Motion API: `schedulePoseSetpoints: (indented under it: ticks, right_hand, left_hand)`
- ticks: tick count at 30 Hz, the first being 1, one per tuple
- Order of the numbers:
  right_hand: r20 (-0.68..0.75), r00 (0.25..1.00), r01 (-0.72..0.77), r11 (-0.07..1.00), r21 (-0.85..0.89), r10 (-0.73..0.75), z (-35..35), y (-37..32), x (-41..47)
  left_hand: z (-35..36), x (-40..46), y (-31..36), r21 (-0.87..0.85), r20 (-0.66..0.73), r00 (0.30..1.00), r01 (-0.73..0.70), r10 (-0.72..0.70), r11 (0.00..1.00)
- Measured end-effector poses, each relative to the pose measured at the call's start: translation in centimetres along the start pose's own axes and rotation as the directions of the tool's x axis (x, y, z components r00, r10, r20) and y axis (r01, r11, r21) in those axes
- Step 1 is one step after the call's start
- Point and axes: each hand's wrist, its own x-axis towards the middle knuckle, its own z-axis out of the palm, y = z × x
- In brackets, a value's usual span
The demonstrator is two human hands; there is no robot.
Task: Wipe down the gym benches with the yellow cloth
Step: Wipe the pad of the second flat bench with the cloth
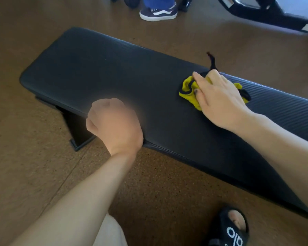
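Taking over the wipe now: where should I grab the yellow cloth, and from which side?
Grip the yellow cloth at its bunched left end, coming from above. It lies crumpled on the bench under the right hand, so only that raised fold sits exposed.

Soft daylight enters from about one o'clock, where a pale window patch (pixel 292 6) blows out to near white. It lays a bright sheen along the ribbed far edge of the black bench (pixel 114 71) toward three o'clock, while the pad's near side falls into deep shadow with little detail. The brown floor (pixel 25 157) is evenly lit and somewhat dim, with a warm cast. The left hand (pixel 114 125) is smeared with blur, its fingers indistinct; the right hand (pixel 219 100) reads sharper. Wide-angle distortion bends the bench's straight lines toward the frame edges, and overall sharpness is modest, with slightly softer corners.
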Motion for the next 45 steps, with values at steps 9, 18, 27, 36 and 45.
schedulePoseSetpoints:
  ticks: [9, 18, 27, 36, 45]
  right_hand:
    - [0.031, 0.999, 0.04, 0.999, -0.022, -0.039, 1.8, -3.6, 10.8]
    - [0.007, 0.981, 0.196, 0.98, -0.027, -0.196, 3.2, -9.9, 16.9]
    - [0.036, 0.848, 0.526, 0.848, 0.064, -0.529, 2.7, -10.4, 14.6]
    - [0.02, 0.903, 0.428, 0.902, 0.059, -0.43, 3.1, -11.8, 16.3]
    - [0.038, 0.81, 0.583, 0.811, 0.053, -0.585, 2.8, -10.3, 13.1]
  left_hand:
    - [-0.9, 0.0, 0.2, 0.016, 0.054, 0.999, 0.004, -0.004, 1.0]
    - [-1.4, 0.1, 0.5, 0.094, 0.148, 0.987, 0.053, -0.067, 0.994]
    - [-1.8, -0.5, 1.8, 0.135, 0.148, 0.98, 0.111, -0.131, 0.985]
    - [-4.0, 1.0, 2.0, 0.16, 0.319, 0.938, 0.087, -0.135, 0.983]
    - [-5.2, 8.1, -5.2, 0.329, 0.266, 0.904, 0.241, -0.335, 0.913]
